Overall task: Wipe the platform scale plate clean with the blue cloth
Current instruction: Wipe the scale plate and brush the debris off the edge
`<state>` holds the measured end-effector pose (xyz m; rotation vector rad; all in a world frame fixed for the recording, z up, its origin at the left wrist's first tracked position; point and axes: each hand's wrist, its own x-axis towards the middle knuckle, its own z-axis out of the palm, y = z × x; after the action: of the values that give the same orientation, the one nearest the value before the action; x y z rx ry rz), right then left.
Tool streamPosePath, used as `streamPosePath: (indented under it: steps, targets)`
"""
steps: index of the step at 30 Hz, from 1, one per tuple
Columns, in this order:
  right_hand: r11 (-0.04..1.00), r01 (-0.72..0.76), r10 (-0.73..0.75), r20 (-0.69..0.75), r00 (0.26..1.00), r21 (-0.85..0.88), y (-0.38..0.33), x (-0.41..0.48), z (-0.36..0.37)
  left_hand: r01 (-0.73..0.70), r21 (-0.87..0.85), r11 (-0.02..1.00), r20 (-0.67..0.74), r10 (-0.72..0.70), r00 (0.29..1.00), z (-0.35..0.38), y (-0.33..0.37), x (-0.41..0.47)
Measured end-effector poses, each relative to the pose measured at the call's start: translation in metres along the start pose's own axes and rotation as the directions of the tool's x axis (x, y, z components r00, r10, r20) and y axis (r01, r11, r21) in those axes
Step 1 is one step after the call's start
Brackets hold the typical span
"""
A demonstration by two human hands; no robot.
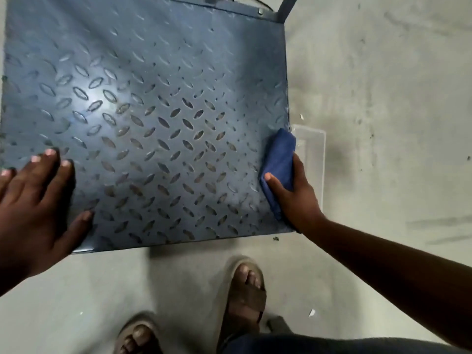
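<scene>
The platform scale plate fills most of the view. It is a blue-grey sheet of steel with a raised diamond tread, lying low on a grey concrete floor. The tread marks near the middle and the near side look worn to a brownish tone, and a pale glare sits on the left half.

The left hand lies flat on the plate's near left corner. Its fingers are straight and spread, the thumb points toward the middle, and it holds nothing.

The right hand grips the blue cloth, which is folded into a thick pad. The thumb lies across the pad's top and the fingers wrap round its right side. The cloth rests on the plate's right edge, toward the near right corner, and its far end reaches just past that edge.

On the floor just right of the cloth lies a clear plastic piece. At the plate's far right corner a grey metal post rises, with a bolt just left of it.

On the near side, two feet in tan sandals stand on the floor. A small white scrap lies to their right.
</scene>
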<state>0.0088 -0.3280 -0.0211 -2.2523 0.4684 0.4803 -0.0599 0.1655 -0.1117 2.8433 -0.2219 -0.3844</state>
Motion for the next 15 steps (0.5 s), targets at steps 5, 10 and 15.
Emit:
streamPosePath:
  steps: [5,10,15]
  targets:
    - [0.997,-0.064,0.067,0.074,0.995,-0.037,0.019,-0.034,-0.006,-0.003,0.029,1.000,-0.064,0.005,0.998,-0.006,0.009,0.003]
    - [0.994,-0.027,0.037,0.096,0.995,-0.104,0.003,0.016,-0.013,-0.019,-0.022,1.000,-0.139,0.015,0.990,-0.019,0.023,0.004]
    - [0.986,0.127,-0.130,-0.021,0.991,-0.107,-0.061,0.128,-0.023,-0.006,0.010,1.000,-0.125,0.008,0.992,-0.029,0.034,0.005]
